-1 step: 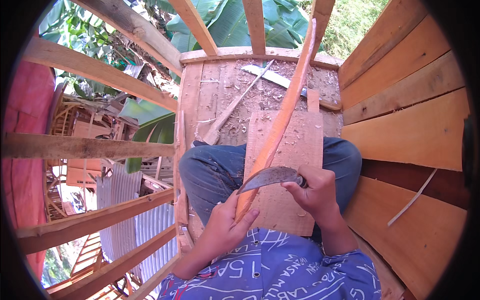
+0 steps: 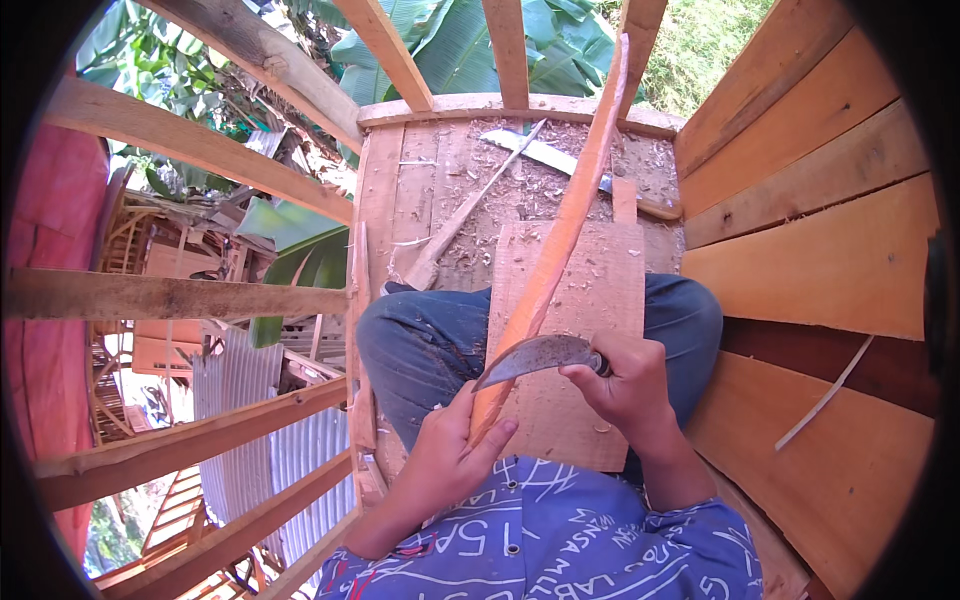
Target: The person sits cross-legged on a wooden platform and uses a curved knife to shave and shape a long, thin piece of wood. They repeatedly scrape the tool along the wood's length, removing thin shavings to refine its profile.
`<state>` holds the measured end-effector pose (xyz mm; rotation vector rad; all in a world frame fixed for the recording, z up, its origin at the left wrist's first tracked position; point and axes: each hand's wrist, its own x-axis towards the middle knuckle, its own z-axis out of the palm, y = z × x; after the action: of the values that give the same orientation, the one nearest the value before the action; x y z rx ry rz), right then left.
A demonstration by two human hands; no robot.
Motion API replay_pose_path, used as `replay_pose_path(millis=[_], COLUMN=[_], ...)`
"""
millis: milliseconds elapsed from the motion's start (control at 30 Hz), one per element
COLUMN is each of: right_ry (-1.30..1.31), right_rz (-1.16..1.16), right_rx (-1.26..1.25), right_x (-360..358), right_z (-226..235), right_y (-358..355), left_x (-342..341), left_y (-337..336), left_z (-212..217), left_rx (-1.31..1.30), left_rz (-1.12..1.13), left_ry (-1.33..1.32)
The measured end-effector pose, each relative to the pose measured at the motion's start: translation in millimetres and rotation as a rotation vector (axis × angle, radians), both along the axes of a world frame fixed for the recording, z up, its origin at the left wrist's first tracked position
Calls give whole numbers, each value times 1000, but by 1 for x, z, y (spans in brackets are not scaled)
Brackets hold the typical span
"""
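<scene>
A long, thin orange-brown wooden stick (image 2: 565, 230) slants from my lap up toward the far railing. My left hand (image 2: 450, 455) grips its near end. My right hand (image 2: 625, 385) is closed on the handle of a curved dark-bladed knife (image 2: 535, 357), whose blade lies across the stick just above my left hand. A flat wooden board (image 2: 590, 290) rests over my knees under the stick. I sit cross-legged in blue jeans.
A long straight blade (image 2: 545, 155) and a wooden-handled tool (image 2: 470, 215) lie on the plank floor (image 2: 420, 190) among shavings. Plank wall (image 2: 830, 260) on the right, open wooden rails (image 2: 200, 150) on the left over a drop to corrugated metal roofing (image 2: 240, 440).
</scene>
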<state>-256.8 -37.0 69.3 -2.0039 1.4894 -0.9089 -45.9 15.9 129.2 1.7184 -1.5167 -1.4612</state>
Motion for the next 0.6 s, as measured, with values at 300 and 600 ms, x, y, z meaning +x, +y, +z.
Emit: replay_pose_path(millis=[300,600], right_ry=[68,2], right_rz=[-53,-471], right_rx=[-142,-41], right_x=[-6,-49], right_z=[-9,-27], right_y=[-17,-49], left_x=[-4,-4], left_y=[1,19], left_z=[8,1], left_rx=[9,115], left_rz=[-30,-60], left_ry=[-36,96])
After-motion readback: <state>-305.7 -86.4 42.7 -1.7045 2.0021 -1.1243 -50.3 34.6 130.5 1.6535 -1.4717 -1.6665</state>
